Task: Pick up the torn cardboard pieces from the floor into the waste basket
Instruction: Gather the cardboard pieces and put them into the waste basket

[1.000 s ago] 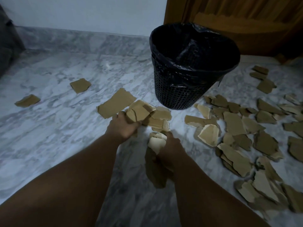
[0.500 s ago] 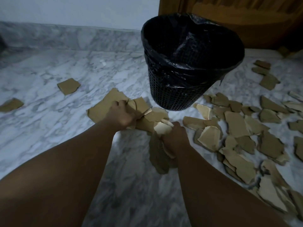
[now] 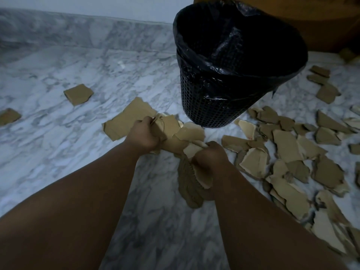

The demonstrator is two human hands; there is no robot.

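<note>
Through the head camera I have both hands low over the grey-veined white marble floor [image 3: 74,152], just short of the black mesh waste basket [image 3: 210,106] with its black plastic liner [image 3: 233,61].

My left hand [image 3: 145,136] is fisted round a clutch of tan torn cardboard pieces [image 3: 171,124], which fan out past the knuckles toward the basket. My right hand [image 3: 209,154] is clenched on a second wad of ragged brown cardboard [image 3: 191,184]. Pale edges poke up above the fist, and a darker, ribbed flap hangs below it beside the wrist. I judge the fists are held close together so the two loads can go up as one armful; the basket's mouth is wide and near, tipped my way.

Both bunches sit inside the grips, though loosely stacked, so outer scraps could slide free on the lift.

A large flat tan sheet [image 3: 124,121] lies on the floor just beyond the left hand; I cannot tell whether the fingers catch its edge. A dense scatter of torn brown scraps [image 3: 288,147] covers the floor right of the right hand. Two lone square scraps [image 3: 78,94] lie well apart at far left.
</note>
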